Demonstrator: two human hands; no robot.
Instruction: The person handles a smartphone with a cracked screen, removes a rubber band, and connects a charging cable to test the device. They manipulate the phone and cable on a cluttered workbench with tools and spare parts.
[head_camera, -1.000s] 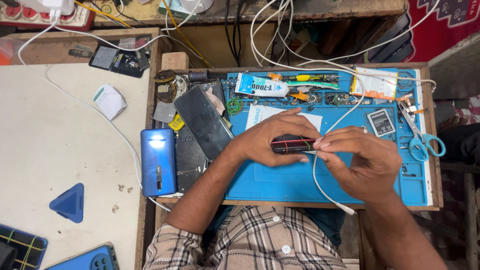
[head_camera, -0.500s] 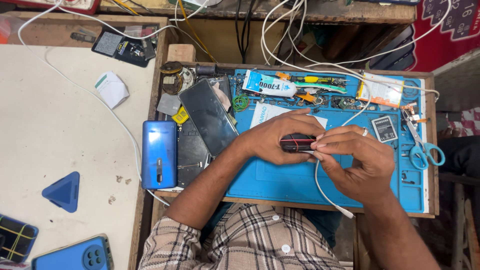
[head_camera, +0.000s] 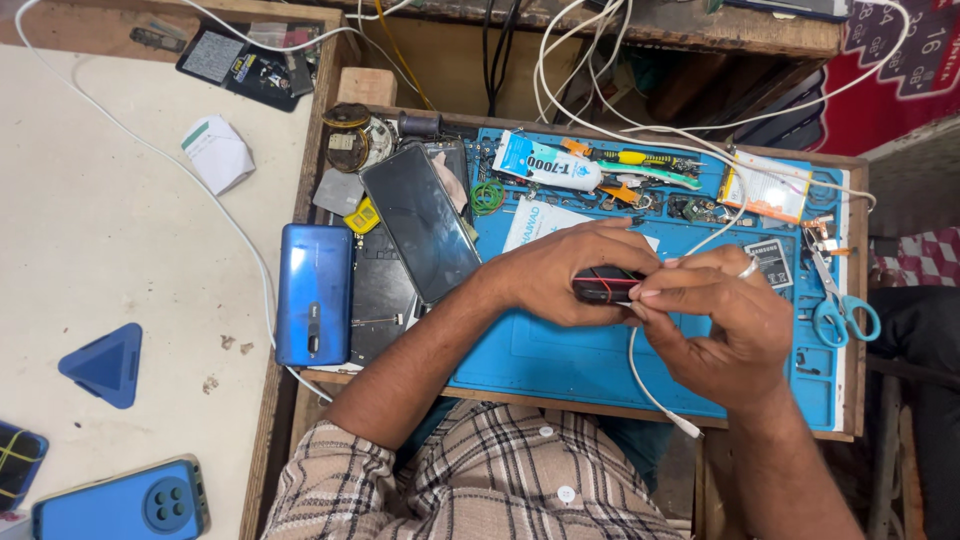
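A small, glossy black device (head_camera: 603, 285) with red bands sits pinched between both hands: the left hand (head_camera: 560, 272) wraps over it, the right hand (head_camera: 722, 322) fingertips clamp its end. A white cable (head_camera: 650, 385) trails below, over the blue rubbery mat (head_camera: 560, 360).

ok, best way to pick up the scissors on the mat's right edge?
Take the scissors by the blue loop handles, coming from the near side: the loops lie toward the person, blades pointing away. They lie flat by the mat edge with bare mat around the handles, while small parts crowd the blade end, so the handles look like the clearer hold.
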